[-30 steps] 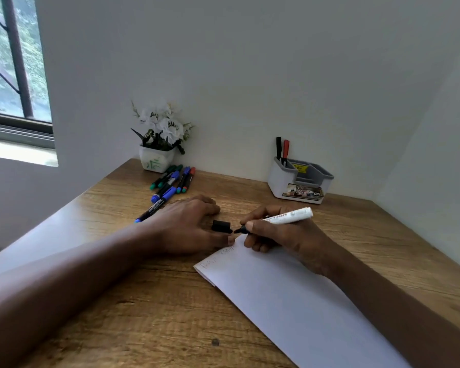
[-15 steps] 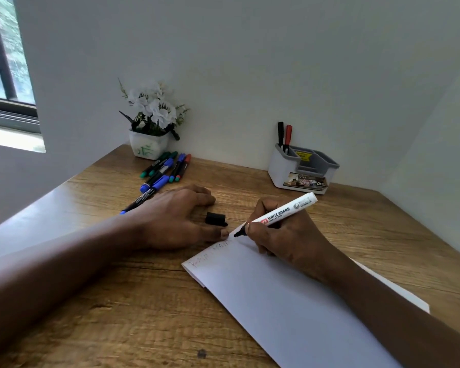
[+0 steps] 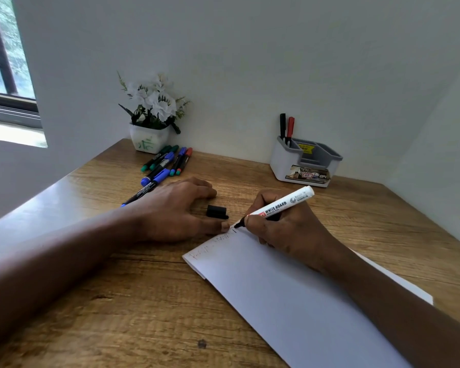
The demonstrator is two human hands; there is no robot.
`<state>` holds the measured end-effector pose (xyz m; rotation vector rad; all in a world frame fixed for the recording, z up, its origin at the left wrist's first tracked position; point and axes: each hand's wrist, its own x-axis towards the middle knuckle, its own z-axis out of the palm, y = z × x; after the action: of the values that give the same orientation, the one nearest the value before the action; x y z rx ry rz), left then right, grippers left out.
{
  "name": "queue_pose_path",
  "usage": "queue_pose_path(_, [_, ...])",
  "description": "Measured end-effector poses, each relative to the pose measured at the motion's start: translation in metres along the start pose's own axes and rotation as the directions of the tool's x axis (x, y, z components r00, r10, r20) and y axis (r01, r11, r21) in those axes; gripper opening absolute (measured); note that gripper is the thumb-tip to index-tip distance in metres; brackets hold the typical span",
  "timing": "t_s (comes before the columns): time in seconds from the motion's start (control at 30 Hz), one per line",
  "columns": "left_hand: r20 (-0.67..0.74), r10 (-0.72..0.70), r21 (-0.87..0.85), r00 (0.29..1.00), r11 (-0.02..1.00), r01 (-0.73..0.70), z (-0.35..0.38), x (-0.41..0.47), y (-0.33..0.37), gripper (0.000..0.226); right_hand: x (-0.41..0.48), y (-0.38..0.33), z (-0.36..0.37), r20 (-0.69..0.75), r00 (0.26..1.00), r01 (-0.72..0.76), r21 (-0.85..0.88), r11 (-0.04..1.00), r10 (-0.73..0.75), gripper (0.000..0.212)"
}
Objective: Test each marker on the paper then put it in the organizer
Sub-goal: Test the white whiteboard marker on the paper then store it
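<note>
My right hand (image 3: 284, 224) grips a white whiteboard marker (image 3: 279, 205), uncapped, its black tip touching the far corner of the white paper (image 3: 290, 293). Faint marks run along that paper edge. My left hand (image 3: 175, 211) lies flat on the table with its fingertips on the paper's corner, and the marker's black cap (image 3: 217, 211) sits between its fingers. Several capped markers (image 3: 165, 163) in blue, green and red lie in a loose pile at the back left. The grey and white organizer (image 3: 304, 163) stands at the back right with a black and a red marker upright in it.
A white pot of white flowers (image 3: 150, 118) stands in the back left corner of the wooden table (image 3: 117, 314), right behind the marker pile. Walls close in the table at the back and right. A window is at the upper left.
My right hand brought the marker from near the cap down to the paper's corner and tilted it steeper. The tip now rests on the paper. My left hand stayed put.
</note>
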<state>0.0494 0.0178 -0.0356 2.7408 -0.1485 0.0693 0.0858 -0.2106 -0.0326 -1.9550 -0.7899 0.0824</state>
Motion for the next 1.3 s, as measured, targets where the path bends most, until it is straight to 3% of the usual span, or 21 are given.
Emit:
queue_pose_path(0.67, [0.023,-0.005,-0.012,1.000,1.000,0.006,-0.0003,0.0020,-0.0013,0.087,0.0002,0.0021,0.0030,-0.050,0.998,0.021,-0.041,0.999,-0.023,0.019])
queue_pose_path(0.77, [0.018,-0.005,-0.011,1.000,1.000,0.006,-0.0003,0.0018,-0.0012,0.086,0.0004,0.0036,0.0039,-0.118,0.992,0.038,-0.046,0.998,-0.043,0.021])
queue_pose_path(0.97, [0.013,-0.007,-0.014,1.000,1.000,0.007,0.0001,0.0021,-0.0022,0.087,0.0002,0.0048,0.0037,-0.083,0.996,0.007,-0.050,0.999,-0.011,0.017])
queue_pose_path(1.3, [0.018,-0.001,-0.018,1.000,1.000,0.001,0.0002,0.0031,-0.0031,0.086,0.0021,0.0054,0.0024,-0.154,0.988,-0.023,-0.045,0.999,0.016,0.016])
